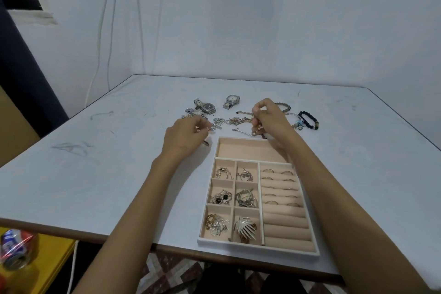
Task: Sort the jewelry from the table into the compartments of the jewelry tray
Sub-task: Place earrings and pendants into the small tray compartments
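Past halfway, seemingly: 6 small compartments (223, 183) and some ring rows (285, 219) of jewelry tray (259, 248) filled, watches (207, 107) and bracelets (309, 121) left on table (107, 174) beyond it, right hand (269, 119) pinching a beaded chain (245, 133), left hand (183, 136) pinching a small silver piece (211, 128).

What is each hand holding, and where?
Right hand pinches a thin chain partway along, clasp end loose. Left hand pinches a small silver piece; part unclear.
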The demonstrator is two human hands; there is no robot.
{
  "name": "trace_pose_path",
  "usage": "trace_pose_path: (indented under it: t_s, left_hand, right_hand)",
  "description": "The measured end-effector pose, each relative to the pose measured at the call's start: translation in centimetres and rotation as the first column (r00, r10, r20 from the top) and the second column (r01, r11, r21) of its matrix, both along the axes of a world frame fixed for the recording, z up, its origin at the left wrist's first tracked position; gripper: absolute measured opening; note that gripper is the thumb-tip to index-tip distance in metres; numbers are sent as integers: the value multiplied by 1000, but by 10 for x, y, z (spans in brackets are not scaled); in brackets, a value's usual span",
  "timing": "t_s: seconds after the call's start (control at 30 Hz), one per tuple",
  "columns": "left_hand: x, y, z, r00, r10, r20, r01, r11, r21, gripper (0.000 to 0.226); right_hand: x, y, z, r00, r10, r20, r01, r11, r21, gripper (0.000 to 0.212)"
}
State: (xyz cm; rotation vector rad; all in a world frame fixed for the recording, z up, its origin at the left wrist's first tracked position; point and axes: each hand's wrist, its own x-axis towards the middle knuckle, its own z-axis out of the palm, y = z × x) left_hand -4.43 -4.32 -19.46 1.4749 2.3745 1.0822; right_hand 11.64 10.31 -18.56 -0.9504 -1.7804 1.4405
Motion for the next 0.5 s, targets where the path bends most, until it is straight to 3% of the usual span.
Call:
trace_pose_path:
  t_s: [0.17,0.3,0.5]
  left_hand:
    - [-7,39,-2,980,7,-197,-20,998,-65,24]
    - [-10,66,-4,930,-12,-369,-40,990,-133,33]
    - [-15,85,-4,878,-19,-479,-92,974,-207,33]
  right_hand:
    - [-2,-9,-4,953,82,290,-157,957,245,17]
    - [6,-6,0,877,9,480,-248,865,436,5]
    - [12,-3,1,879,-56,473,-206,851,483,5]
